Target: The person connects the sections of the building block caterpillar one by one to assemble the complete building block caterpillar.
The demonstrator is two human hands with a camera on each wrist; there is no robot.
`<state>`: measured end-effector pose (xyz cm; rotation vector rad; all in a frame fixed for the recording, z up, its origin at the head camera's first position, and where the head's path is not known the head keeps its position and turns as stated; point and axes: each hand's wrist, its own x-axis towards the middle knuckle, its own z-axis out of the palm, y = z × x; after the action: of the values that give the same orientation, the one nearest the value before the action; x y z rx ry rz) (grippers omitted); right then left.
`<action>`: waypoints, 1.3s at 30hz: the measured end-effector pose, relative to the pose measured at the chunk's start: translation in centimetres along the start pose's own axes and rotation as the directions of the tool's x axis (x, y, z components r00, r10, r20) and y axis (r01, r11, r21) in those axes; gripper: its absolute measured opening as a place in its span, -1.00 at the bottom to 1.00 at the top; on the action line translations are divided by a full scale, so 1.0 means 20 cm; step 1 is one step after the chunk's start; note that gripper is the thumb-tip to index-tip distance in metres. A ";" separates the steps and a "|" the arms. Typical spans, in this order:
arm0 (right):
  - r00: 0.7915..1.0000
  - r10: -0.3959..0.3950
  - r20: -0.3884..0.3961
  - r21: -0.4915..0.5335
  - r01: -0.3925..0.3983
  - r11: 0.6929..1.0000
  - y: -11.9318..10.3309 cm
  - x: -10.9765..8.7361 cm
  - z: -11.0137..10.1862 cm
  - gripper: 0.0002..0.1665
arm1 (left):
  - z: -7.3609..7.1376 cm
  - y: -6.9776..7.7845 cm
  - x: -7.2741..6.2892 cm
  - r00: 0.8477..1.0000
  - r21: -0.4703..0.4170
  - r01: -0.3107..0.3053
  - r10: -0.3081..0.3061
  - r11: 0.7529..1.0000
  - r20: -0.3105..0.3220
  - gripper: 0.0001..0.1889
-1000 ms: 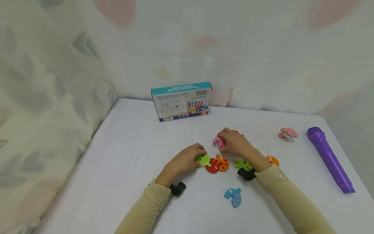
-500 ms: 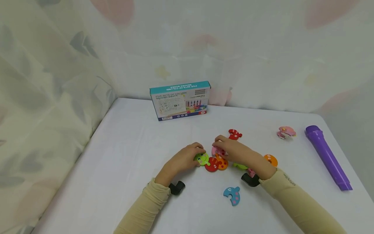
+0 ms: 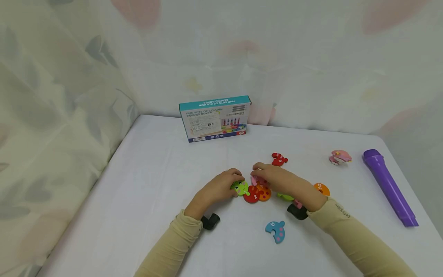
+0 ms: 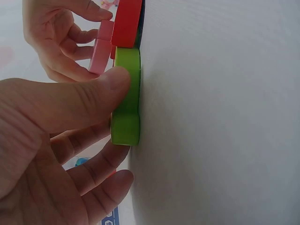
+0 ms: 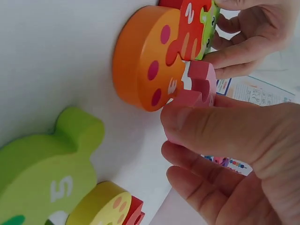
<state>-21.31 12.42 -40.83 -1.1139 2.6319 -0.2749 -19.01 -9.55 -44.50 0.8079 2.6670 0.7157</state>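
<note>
My left hand [image 3: 219,188] pinches the green smiling-face puzzle piece [image 3: 240,187] between thumb and fingers. Joined to it is a red piece numbered 2 [image 3: 251,195], followed by an orange piece numbered 3 [image 3: 264,193]. With thumb and fingertips my right hand [image 3: 277,177] holds a pink puzzle piece [image 5: 202,77], its notched side right at the orange piece's knob. The left wrist view shows that pink piece [image 4: 101,51] raised off the table and tilted. Partly hidden under my right wrist lies a green piece numbered 5 [image 5: 47,173].
Loose on the table lie a blue piece [image 3: 277,231], a red striped piece [image 3: 278,159], an orange piece numbered 10 [image 3: 322,189] and a yellow piece [image 5: 105,206]. A beaded-toy box [image 3: 215,119] stands behind. Rightward are a pink figurine [image 3: 340,157] and a purple microphone-shaped object [image 3: 391,188].
My right hand has brought the pink piece nearer, down to the orange piece, uncovering the red striped piece behind. My left hand keeps its hold on the green face piece.
</note>
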 end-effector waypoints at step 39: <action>0.927 0.329 -0.178 0.205 -0.292 0.934 0.26 -0.36 0.05 -0.38 | 0.01 0.00 0.02 1.000 -0.010 0.011 -0.011 1.000 0.000 -0.53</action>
<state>-19.65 21.04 -41.99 -0.6259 2.8479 -0.5709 -19.21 -9.30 -44.69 0.7897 2.6639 0.7253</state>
